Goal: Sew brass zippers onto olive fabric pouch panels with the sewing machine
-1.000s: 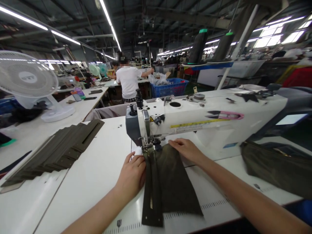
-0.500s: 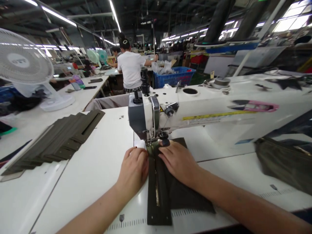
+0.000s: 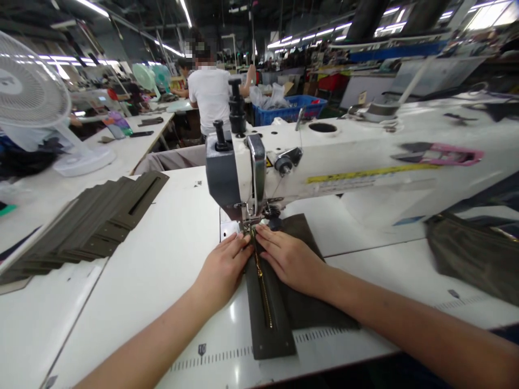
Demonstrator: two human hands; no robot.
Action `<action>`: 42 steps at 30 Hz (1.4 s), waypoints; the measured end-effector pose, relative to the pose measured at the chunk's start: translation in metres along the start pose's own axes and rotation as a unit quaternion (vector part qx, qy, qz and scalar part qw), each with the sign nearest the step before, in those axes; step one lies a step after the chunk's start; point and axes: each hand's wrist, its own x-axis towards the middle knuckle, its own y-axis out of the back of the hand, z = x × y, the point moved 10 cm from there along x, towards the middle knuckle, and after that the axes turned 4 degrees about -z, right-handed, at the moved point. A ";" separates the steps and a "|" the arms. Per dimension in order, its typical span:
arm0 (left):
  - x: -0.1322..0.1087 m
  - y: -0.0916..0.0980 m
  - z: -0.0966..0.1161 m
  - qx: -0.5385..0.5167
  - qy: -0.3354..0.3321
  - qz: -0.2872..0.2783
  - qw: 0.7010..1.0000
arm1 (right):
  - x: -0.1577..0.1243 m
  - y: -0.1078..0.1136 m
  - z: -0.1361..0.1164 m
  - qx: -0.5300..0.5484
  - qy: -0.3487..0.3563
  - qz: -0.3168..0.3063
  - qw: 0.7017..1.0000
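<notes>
A dark olive fabric piece [image 3: 302, 313] with a brass zipper [image 3: 264, 292] lies on the white table under the presser foot [image 3: 247, 227] of a white sewing machine [image 3: 344, 167]. My left hand [image 3: 225, 267] lies flat on the table and the zipper tape's left edge, fingers stretched toward the needle. Pressing flat on the fabric just right of the zipper is my right hand [image 3: 287, 259], its fingertips close to the presser foot. Neither hand grips anything.
A fanned stack of olive fabric pieces [image 3: 93, 221] lies at the left. More olive fabric [image 3: 474, 259] sits at the right. A white fan [image 3: 36, 108] stands far left. A person in a white shirt [image 3: 211, 97] works behind, near a blue basket [image 3: 292, 111]. Pink snips [image 3: 441, 155] rest on the machine.
Both hands have closed in toward the needle, either side of the zipper. The right hand came left from the fabric's far corner. The view has moved closer to the machine.
</notes>
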 end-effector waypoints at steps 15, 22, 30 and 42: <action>0.000 0.003 0.001 0.003 0.005 -0.009 1.000 | 0.003 -0.007 -0.003 -0.038 -0.052 -0.004 0.998; 0.003 0.001 0.002 0.008 -0.005 -0.024 1.000 | 0.003 -0.004 -0.003 -0.026 -0.048 -0.003 0.999; 0.005 -0.001 -0.008 -0.025 0.048 -0.019 0.998 | 0.008 -0.001 0.007 0.023 -0.035 0.012 0.999; -0.001 0.002 -0.016 -0.128 0.111 -0.019 0.985 | 0.012 0.000 0.004 0.049 -0.155 -0.026 0.986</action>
